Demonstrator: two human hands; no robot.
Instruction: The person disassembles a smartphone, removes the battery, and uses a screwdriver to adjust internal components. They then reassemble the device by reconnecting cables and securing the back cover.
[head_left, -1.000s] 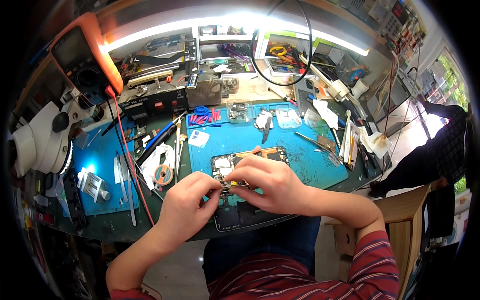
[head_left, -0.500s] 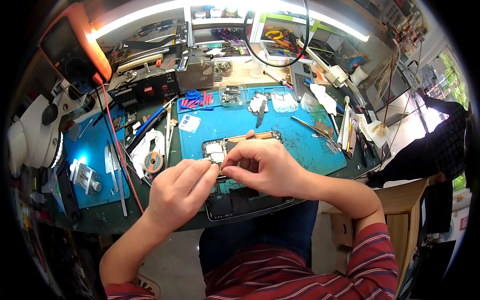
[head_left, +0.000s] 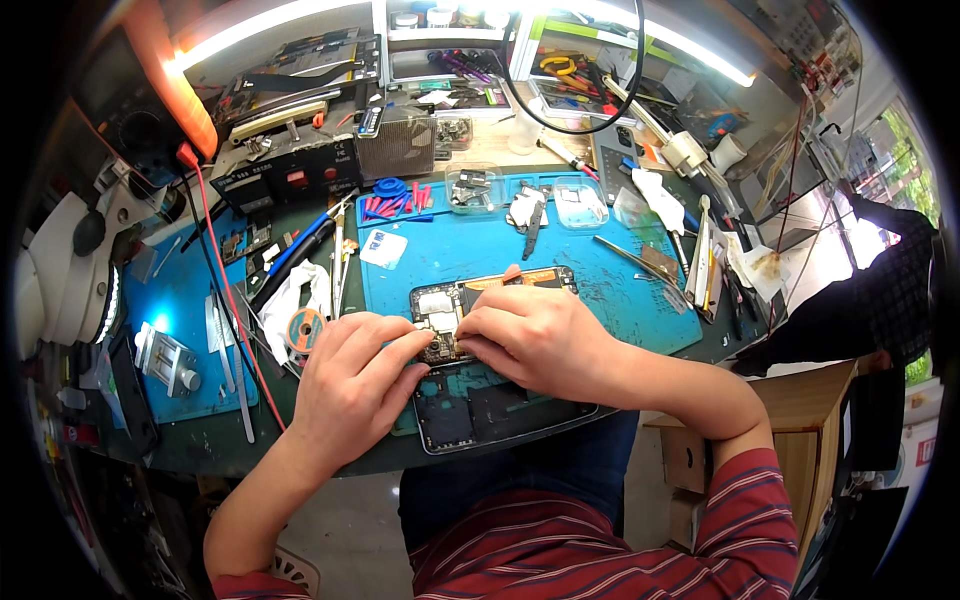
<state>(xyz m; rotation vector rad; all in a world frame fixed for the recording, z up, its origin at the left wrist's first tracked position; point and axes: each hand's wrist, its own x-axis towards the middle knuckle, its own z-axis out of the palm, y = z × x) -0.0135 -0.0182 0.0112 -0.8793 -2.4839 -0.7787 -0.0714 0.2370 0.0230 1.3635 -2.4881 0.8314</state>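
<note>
An opened phone (head_left: 437, 301) lies on the blue repair mat (head_left: 410, 260), exposing its circuit board and an orange-trimmed flex area. My left hand (head_left: 355, 382) rests its bent index fingertip on the board's left lower edge, thumb just below. My right hand (head_left: 535, 340) is curled over the board's middle, thumb and index fingertip pinched close at the components; anything between them is too small to make out. Below the phone, toward me, lies a black housing (head_left: 448, 420) with dark pads.
Tweezers (head_left: 655, 262), parts tubs (head_left: 580, 200), an orange-rimmed spool (head_left: 304, 330) and assorted tools surround the mat. A multimeter (head_left: 135, 120) and white microscope (head_left: 55, 270) stand left; a small clamp fixture (head_left: 172, 365) is near them. A person in dark checked clothing (head_left: 890, 280) is at far right.
My left fingertips have shifted slightly along the board edge, with the thumb now showing lower. My right hand's fingers have moved a little over the board, still curled. The view has shifted slightly.
</note>
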